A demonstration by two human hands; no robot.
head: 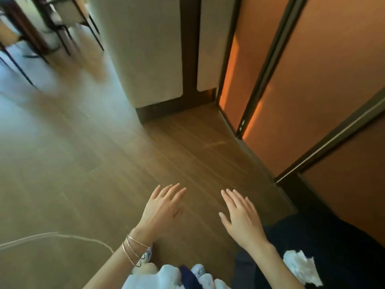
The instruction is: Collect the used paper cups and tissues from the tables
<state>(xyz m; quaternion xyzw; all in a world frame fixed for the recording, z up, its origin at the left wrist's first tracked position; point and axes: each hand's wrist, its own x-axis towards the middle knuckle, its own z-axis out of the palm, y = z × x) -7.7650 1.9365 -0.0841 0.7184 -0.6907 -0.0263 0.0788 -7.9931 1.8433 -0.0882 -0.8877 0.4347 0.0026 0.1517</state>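
Observation:
My left hand (164,207) and my right hand (239,213) are held out flat over the wooden floor, palms down, fingers straight and spread, holding nothing. Thin bangles circle my left wrist. A crumpled white tissue (302,268) lies on something dark, maybe a bag (337,243), at the lower right beside my right forearm. No paper cup is visible.
Orange-brown door panels with dark frames (312,90) stand on the right. A pale wall corner (145,59) rises ahead. Blurred dark chair and table legs (41,34) stand at the far upper left. A white cord (52,236) crosses the floor at lower left.

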